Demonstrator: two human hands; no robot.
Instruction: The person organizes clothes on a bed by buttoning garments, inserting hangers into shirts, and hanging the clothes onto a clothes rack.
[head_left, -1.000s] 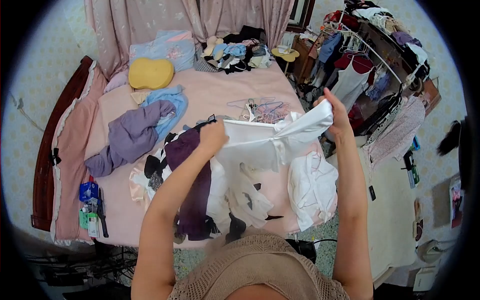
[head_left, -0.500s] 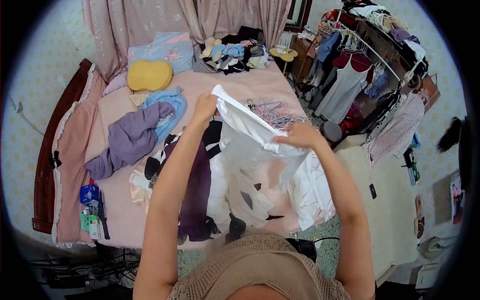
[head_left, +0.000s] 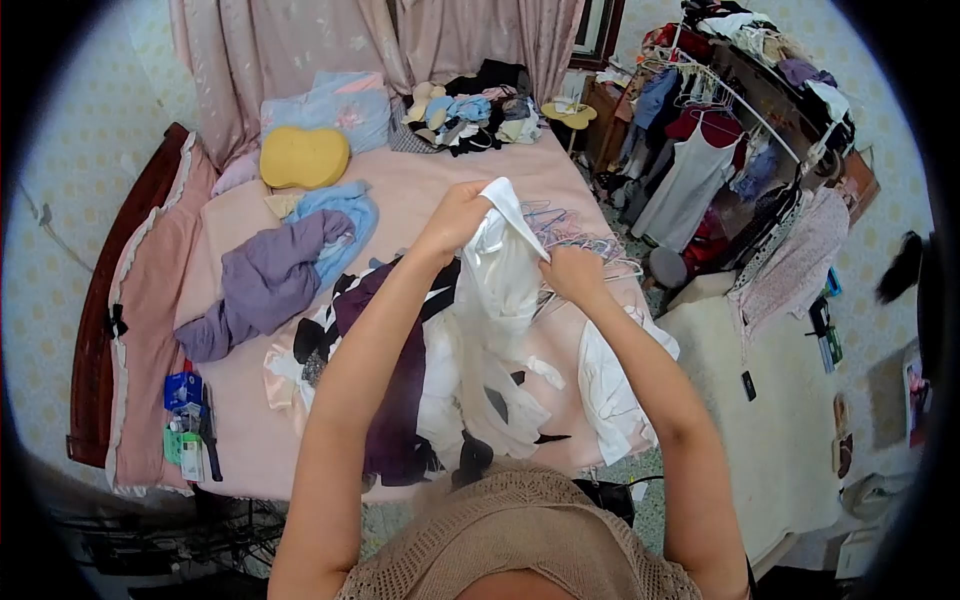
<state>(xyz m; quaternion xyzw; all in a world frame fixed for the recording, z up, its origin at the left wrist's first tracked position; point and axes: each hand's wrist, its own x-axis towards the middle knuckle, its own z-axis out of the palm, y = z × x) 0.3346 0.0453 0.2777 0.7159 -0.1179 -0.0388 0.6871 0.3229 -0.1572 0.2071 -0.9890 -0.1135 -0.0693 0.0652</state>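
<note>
A white garment (head_left: 500,275) with a sheer lower part hangs from both hands above the bed; its exact kind I cannot make out. My left hand (head_left: 461,218) is closed on its upper left edge. At its right edge, my right hand (head_left: 575,272) is closed in a fist around the cloth. Below lie a dark purple garment (head_left: 395,400) and other black and white clothes. Another white garment (head_left: 607,395) rests on the bed beneath my right forearm. Several thin pastel hangers (head_left: 585,238) are heaped just behind my right hand.
The pink bed (head_left: 480,180) holds a purple quilt (head_left: 265,275), a yellow cushion (head_left: 304,157) and a clothes pile (head_left: 475,105) at the back. Right of it stands a loaded clothes rack (head_left: 745,95) and a cream bench (head_left: 745,440). Bottles and boxes (head_left: 187,425) sit front left.
My hands have drawn closer together, the left moving right and the right moving left. The white garment, stretched wide before, now hangs narrower and bunched between them.
</note>
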